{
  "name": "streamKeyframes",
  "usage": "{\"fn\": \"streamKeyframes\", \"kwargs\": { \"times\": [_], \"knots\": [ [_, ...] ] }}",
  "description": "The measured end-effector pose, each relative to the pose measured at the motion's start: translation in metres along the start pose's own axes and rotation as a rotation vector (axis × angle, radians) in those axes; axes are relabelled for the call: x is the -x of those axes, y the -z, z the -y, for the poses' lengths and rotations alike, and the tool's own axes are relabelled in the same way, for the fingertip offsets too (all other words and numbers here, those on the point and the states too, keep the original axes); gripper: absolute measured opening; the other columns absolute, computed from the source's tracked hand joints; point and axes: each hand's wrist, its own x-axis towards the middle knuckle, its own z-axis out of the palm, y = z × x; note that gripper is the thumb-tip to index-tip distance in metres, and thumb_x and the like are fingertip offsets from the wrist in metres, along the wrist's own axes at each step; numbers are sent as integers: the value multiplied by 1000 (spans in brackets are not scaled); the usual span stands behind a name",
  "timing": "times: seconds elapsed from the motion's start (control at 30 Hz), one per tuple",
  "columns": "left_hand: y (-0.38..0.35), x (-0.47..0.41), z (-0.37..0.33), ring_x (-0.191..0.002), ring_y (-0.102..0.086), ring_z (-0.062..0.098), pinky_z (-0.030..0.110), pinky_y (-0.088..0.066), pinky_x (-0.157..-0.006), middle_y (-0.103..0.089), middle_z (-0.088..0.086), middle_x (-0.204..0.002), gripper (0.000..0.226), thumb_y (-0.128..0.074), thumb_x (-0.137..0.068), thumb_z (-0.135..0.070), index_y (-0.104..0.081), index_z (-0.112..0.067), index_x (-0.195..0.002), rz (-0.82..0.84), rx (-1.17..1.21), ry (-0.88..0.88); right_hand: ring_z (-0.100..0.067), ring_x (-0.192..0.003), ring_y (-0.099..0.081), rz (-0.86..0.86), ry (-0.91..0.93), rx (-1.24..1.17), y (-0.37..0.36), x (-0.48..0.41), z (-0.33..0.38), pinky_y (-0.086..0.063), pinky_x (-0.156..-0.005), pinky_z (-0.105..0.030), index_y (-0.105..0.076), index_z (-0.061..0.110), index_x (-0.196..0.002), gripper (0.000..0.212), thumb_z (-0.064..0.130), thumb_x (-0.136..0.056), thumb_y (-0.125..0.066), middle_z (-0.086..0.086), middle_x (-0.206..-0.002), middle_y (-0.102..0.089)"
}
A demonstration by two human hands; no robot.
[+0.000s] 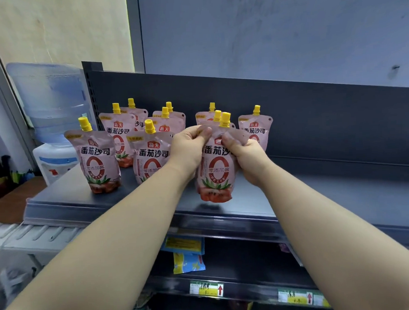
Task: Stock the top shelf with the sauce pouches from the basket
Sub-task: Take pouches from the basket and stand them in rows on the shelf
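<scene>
Sauce pouch [215, 173] upright near the front edge of the top shelf [317, 196], pink with a yellow cap and red fruit printed at its base; resting on the shelf or held just above it, impossible to tell. Nearest the camera, two bare forearms reaching up and forward from the bottom corners. Beneath them, lower shelves with a blue and yellow packet [188, 262] and a yellow-green price tag [206, 288] bearing a red arrow on the rail. Further in, left grip [190, 143] closed on the pouch's upper left corner, thumb and fingers pinching the film beside the spout. Right grip [248, 155] closed likewise on the upper right corner and side, fingers curled round the edge. To the left and behind, more pouches of the same kind standing upright on the same shelf: front-left pouch [98, 159] alone near the shelf's left end, second pouch [149, 155] just beside the left wrist, the rest further back, rightmost pouch [256, 129] behind the right grip. Beyond them, dark back panel [314, 117] of the shelving. Farthest left, past the shelf end, white water dispenser [56, 159] with a blue bottle [51, 98] on top, against a pale wall.
</scene>
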Motion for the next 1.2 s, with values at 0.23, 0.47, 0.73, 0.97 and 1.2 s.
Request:
{"fn": "streamKeyframes", "kwargs": {
  "times": [0.23,0.47,0.73,0.97,1.2],
  "knots": [
    [5,-12,1,-92,-69,28,42,-58,-80,-72,12,-96,11,-59,-91,-17,-70,-17,-92,85,-220,-83,-25,-87,-71,-5,43,40,9,-7,-3,-58,-74,-37,-64,16,-96,15,28,-92,-56,-7,-92,-73],
    [13,-19,1,-93,-61,14,16,-49,-71,-68,3,-100,16,-56,-92,-11,-68,-11,-103,84,-562,-175,-23,-94,-68,17,-47,158,16,-10,-20,-57,-80,-35,-64,15,-99,10,16,-89,-61,-6,-100,-71],
    [13,-17,7,-109,-57,17,31,-52,-90,-64,2,-116,23,-48,-97,-14,-63,-16,-114,89,-599,-167,-19,-98,-67,60,-126,136,20,-2,-30,-56,-80,-30,-62,17,-103,13,18,-90,-60,-2,-104,-70],
    [14,-10,4,-124,-49,18,29,-44,-97,-55,4,-133,35,-42,-99,-16,-48,-16,-134,94,-733,-194,-22,-107,-64,32,-90,199,16,3,-32,-52,-93,-40,-59,20,-111,23,24,-89,-62,-3,-114,-68],
    [13,20,-4,-138,-34,21,34,-31,-109,-39,5,-148,51,-46,-98,-19,-30,-15,-146,67,-921,-264,-10,-126,-44,-28,16,537,14,31,-26,-40,-98,-29,-39,21,-138,53,34,-91,-57,9,-133,-51]
  ]
}}
